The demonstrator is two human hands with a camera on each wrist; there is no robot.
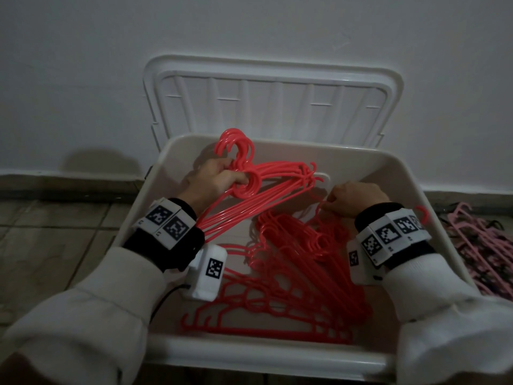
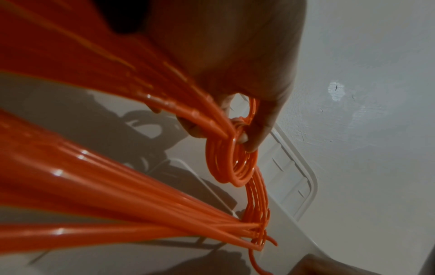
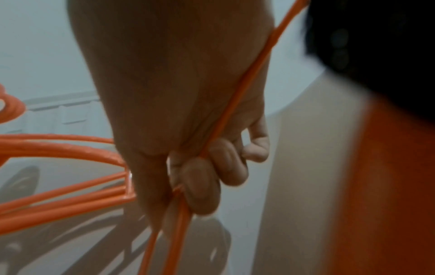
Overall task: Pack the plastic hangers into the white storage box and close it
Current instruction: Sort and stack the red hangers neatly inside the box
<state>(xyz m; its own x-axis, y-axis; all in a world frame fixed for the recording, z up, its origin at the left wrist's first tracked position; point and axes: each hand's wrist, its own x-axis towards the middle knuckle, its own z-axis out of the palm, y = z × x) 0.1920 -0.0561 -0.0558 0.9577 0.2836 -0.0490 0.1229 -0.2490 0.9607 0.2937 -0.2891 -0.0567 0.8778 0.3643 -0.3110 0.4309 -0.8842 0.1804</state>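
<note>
Presently noted: left hand (image 1: 213, 179) clamped round red hanger bundle (image 1: 266, 184) necks, right hand (image 1: 352, 200) pinching one hanger (image 3: 237, 104) over white storage box (image 1: 277, 354), centre frame; snagging hooks risk tangling.

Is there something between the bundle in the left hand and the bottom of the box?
Yes. Loose red hangers already cover the box floor beneath the bundle that the left hand holds.

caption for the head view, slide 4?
Left hand lowers red hanger bundle into open white box.
</note>
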